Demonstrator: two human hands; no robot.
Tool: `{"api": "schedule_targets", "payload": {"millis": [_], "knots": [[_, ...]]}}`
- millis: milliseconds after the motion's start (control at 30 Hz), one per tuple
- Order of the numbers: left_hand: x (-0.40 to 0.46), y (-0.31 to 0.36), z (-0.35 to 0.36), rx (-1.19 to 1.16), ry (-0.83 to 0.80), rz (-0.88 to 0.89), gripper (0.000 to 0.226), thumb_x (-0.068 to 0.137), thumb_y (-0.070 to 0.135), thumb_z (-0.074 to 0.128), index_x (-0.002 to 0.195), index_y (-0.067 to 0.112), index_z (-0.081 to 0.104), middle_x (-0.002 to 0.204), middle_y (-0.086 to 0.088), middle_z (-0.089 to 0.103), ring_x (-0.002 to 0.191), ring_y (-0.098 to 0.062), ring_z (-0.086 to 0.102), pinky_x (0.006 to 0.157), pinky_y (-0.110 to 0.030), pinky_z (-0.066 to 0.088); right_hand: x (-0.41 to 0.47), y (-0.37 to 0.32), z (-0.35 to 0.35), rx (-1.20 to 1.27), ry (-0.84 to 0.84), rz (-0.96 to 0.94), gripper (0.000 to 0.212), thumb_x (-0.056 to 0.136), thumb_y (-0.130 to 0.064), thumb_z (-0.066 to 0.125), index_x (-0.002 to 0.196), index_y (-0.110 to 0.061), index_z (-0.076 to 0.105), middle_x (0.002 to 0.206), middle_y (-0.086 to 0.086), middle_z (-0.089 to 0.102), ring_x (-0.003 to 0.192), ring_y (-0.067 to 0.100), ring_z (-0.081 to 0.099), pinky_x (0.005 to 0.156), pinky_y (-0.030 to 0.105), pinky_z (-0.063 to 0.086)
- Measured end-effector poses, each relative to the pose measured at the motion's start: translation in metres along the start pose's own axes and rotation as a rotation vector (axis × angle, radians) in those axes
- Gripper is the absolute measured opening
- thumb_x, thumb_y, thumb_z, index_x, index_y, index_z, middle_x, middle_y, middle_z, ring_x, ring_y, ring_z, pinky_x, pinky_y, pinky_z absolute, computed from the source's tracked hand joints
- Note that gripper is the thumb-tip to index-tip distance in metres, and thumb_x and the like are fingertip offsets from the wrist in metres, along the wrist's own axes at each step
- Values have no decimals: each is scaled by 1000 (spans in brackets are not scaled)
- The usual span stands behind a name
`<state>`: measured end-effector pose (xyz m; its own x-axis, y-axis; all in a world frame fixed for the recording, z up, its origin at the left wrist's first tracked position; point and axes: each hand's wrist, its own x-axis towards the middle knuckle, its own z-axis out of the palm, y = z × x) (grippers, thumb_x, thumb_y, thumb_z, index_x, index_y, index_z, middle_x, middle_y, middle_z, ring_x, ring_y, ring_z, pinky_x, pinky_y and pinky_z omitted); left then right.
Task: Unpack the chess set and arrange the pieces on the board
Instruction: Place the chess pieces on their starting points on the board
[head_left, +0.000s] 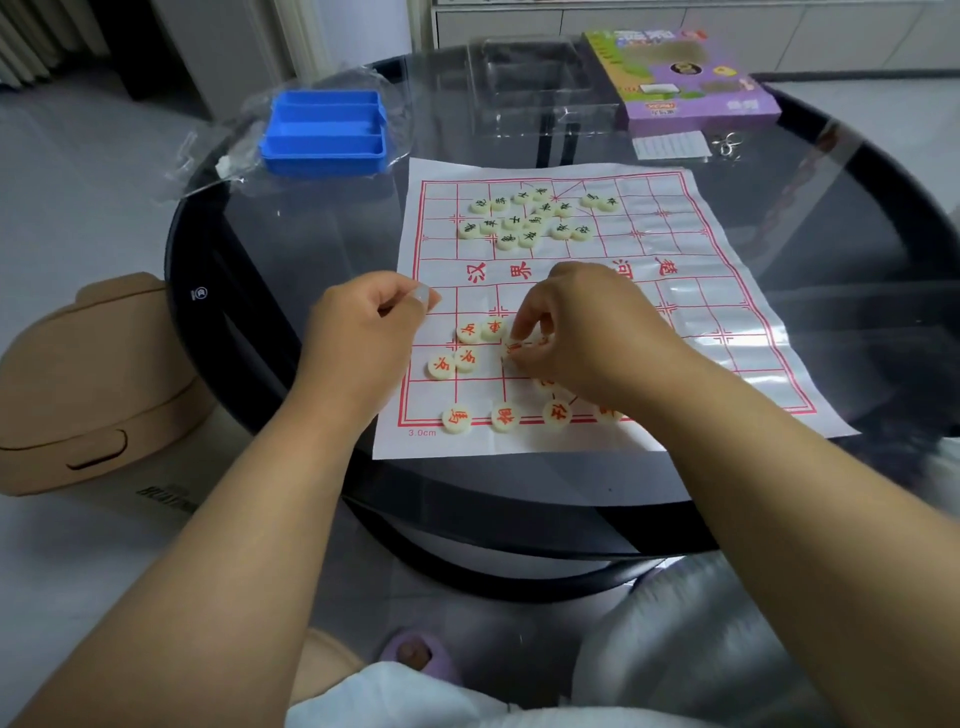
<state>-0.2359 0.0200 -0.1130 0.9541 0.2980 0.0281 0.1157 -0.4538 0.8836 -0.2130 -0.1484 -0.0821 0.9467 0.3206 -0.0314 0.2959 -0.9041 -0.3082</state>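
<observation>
A paper chess board (727, 312) with red lines lies on the round glass table (311, 249). Several cream discs with black characters (519, 221) sit bunched at its far side. Cream discs with red characters lie on the near side, three of them along the front line (504, 417). My right hand (587, 332) is over the near middle, its fingertips pinching a red-character disc (514, 347). My left hand (371, 322) hovers at the board's left edge, fingers curled round a pale disc (425, 299) held at the fingertips.
A blue plastic tray (324, 132) stands at the back left on crumpled clear wrap (223, 156). A clear plastic insert (535, 88) and the purple game box (680, 78) sit at the back. A tan box (88, 384) stands on the floor to the left.
</observation>
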Motion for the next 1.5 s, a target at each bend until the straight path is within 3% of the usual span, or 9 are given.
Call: {"api": "schedule_targets", "payload": {"millis": [100, 233, 433, 567, 767, 933, 1100, 1267, 1500], "knots": [[-1, 0, 0, 7, -2, -4, 15, 95, 33, 56, 95, 24, 68, 92, 18, 68, 71, -7, 70, 63, -29, 60, -5, 6, -7, 60, 25, -13, 29, 81, -37, 70, 107, -28, 70, 105, -6, 57, 91, 15, 55, 78, 25, 53], [-1, -1, -1, 13, 0, -19, 15, 95, 35, 56, 95, 26, 68, 91, 18, 69, 72, -8, 70, 62, -30, 59, -22, 33, -26, 242, 46, -4, 19, 79, -33, 73, 97, -28, 69, 88, -15, 55, 76, 4, 56, 61, 12, 43], [-4, -1, 1, 14, 20, -23, 16, 94, 33, 57, 97, 24, 70, 92, 13, 70, 75, -14, 71, 66, -38, 59, -64, 98, -54, 385, 64, 118, 12, 73, -29, 79, 77, -30, 68, 76, -17, 67, 68, -4, 66, 68, 28, 57], [-5, 1, 3, 14, 30, -34, 15, 95, 32, 56, 95, 25, 70, 90, 14, 68, 74, -15, 70, 63, -34, 57, -80, 125, -61, 335, -29, 146, 14, 68, -32, 79, 79, -32, 70, 82, -13, 68, 74, 1, 66, 75, 35, 59], [-5, 1, 4, 0, 46, -34, 17, 96, 29, 55, 93, 25, 71, 91, 12, 69, 76, -15, 69, 60, -29, 52, -86, 134, -56, 181, -115, 43, 18, 79, -20, 72, 82, -36, 68, 94, -17, 56, 86, 8, 58, 80, 30, 54], [-5, 1, 5, 14, 48, -27, 18, 96, 29, 54, 95, 24, 71, 92, 11, 69, 76, -16, 69, 60, -29, 52, -83, 143, -49, 128, -136, 19, 17, 75, -21, 75, 85, -35, 71, 95, -18, 54, 87, 8, 55, 72, 19, 46], [-5, 3, 6, -10, 46, -36, 18, 96, 28, 54, 94, 22, 71, 92, 9, 69, 76, -15, 68, 62, -29, 53, -84, 142, -52, 118, -124, 32, 23, 77, -25, 75, 96, -36, 68, 100, -20, 53, 87, 7, 56, 75, 19, 50], [-4, 3, 4, -18, 39, -39, 17, 96, 28, 55, 91, 23, 71, 88, 10, 70, 73, -12, 69, 61, -30, 54, -76, 124, -53, 161, -8, 31, 25, 77, -31, 73, 100, -36, 64, 102, -16, 54, 81, 1, 53, 61, 11, 40], [-3, 1, 3, -27, 32, -33, 16, 95, 29, 56, 92, 22, 71, 89, 10, 71, 73, -12, 70, 63, -33, 58, -51, 78, -39, 173, 8, -42, 23, 82, -32, 68, 104, -28, 68, 100, -12, 58, 82, 4, 56, 65, 9, 44]]}}
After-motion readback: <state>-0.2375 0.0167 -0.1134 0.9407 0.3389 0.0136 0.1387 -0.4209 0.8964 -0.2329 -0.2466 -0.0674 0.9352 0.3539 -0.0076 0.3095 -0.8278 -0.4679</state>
